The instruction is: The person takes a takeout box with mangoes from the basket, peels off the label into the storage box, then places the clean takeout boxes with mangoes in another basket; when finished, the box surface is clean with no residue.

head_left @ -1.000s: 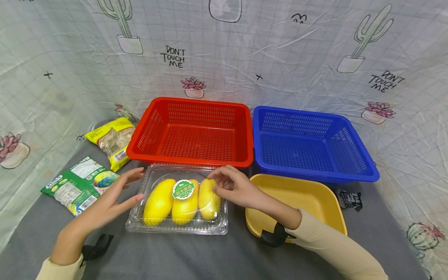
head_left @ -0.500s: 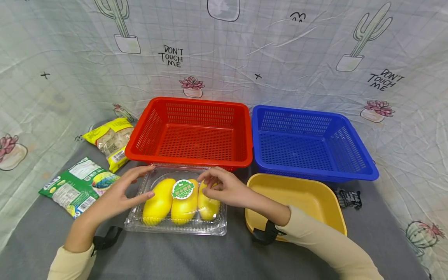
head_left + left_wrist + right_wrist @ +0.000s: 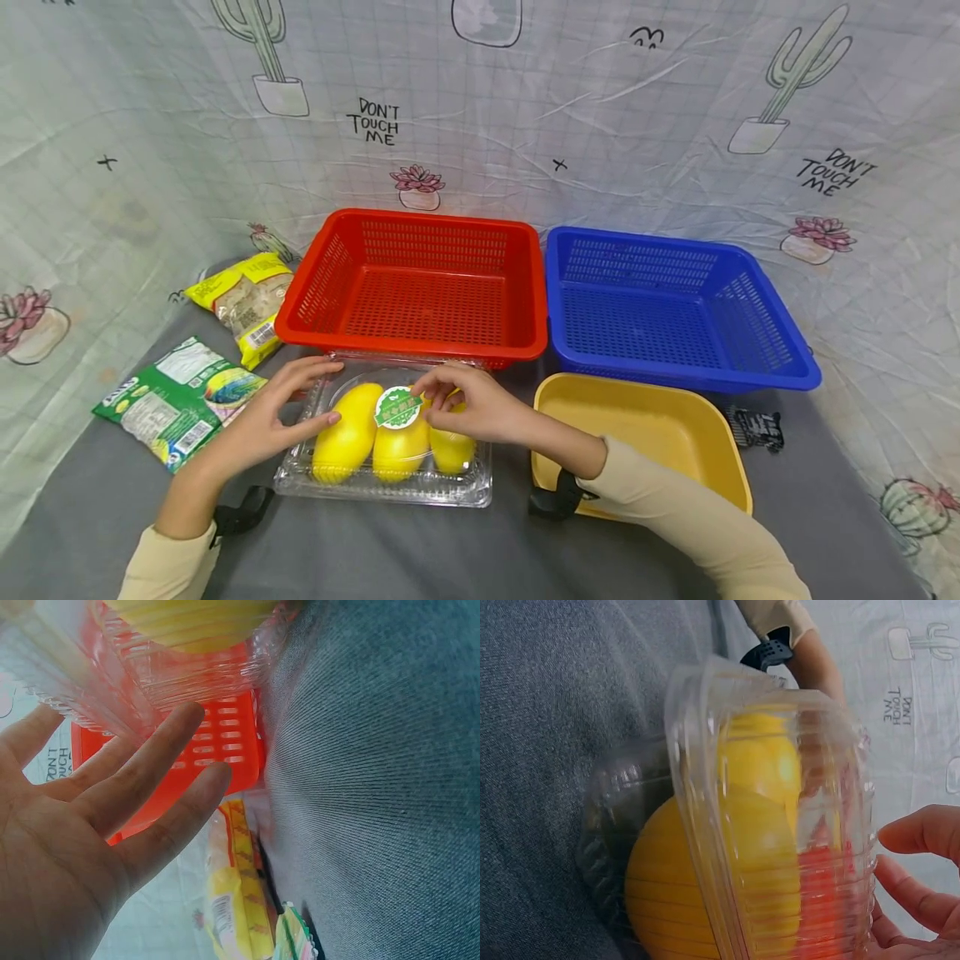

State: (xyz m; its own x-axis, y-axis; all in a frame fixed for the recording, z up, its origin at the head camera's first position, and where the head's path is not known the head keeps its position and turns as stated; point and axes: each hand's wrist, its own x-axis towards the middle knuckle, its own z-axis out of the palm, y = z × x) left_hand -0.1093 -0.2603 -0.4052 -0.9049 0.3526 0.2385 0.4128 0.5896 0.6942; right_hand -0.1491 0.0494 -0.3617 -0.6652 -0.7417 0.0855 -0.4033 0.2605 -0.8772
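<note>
A clear plastic clamshell box (image 3: 382, 493) sits on the grey cloth, holding 3 yellow mangoes (image 3: 345, 437). Its lid bears a round green-and-white label (image 3: 398, 407). My left hand (image 3: 258, 429) is spread at the box's left side, thumb over the lid; the left wrist view shows its fingers (image 3: 161, 765) extended beside the clear wall. Over the lid's right half, my right hand (image 3: 483, 407) has bent fingers, their tips at the label's right edge. In the right wrist view its thumb (image 3: 922, 831) and forefinger stand apart at the lid's top.
Behind the box stands a red basket (image 3: 408, 340), with a blue basket (image 3: 682, 379) to its right. A yellow tray (image 3: 652, 417) lies at right, beside a small black packet (image 3: 757, 428). Yellow (image 3: 251, 304) and green (image 3: 176, 400) food bags lie at left.
My left hand has moved right, from beside the box to its left edge and lid. My right hand has shifted left across the lid, from the right mango to the label.
</note>
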